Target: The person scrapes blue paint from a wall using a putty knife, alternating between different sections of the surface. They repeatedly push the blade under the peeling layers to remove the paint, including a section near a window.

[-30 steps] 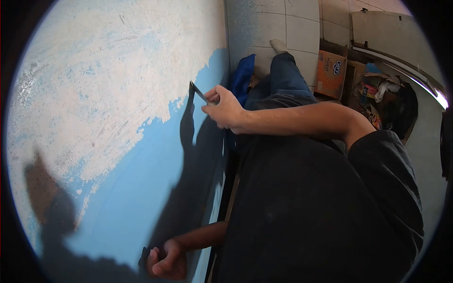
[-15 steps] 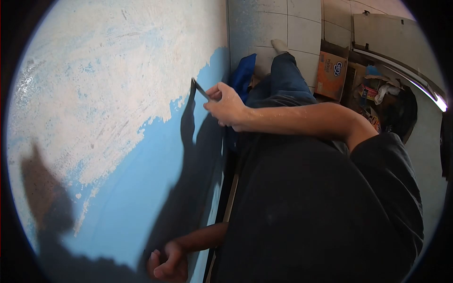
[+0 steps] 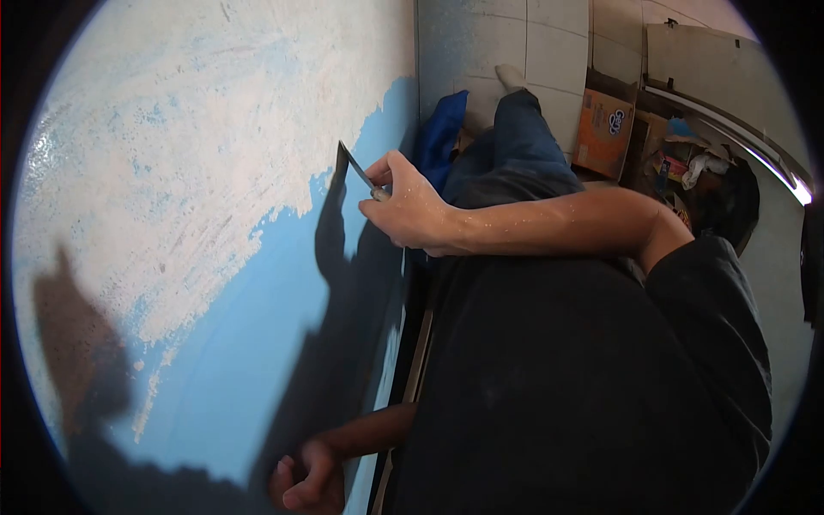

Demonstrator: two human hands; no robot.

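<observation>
My right hand (image 3: pixel 412 206) is closed around the short handle of a scraper (image 3: pixel 356 165). The thin dark blade, seen nearly edge-on, has its tip at the wall, on the pale patch just above the blue edge. White flecks dot the right hand and forearm. Low in the view, my left hand (image 3: pixel 309 481) has its fingers curled in beside the blue lower wall, and nothing shows in it. The wall (image 3: pixel 232 300) is part smooth blue paint, part whitish, rough surface with a ragged border between them. Arm and tool cast dark shadows across it.
White floor tiles (image 3: pixel 549 51) lie beyond my legs (image 3: pixel 524 137). A blue cloth-like thing (image 3: pixel 442 142) is by the wall's foot. An orange carton (image 3: pixel 602 133) stands to the right, near a dark bag (image 3: pixel 730 197) and assorted packets. A bright tube light (image 3: pixel 798 190) shows at far right.
The scraper's tip has shifted slightly left along the pale wall, and my right hand has moved a little left with it. My left hand stays in place.
</observation>
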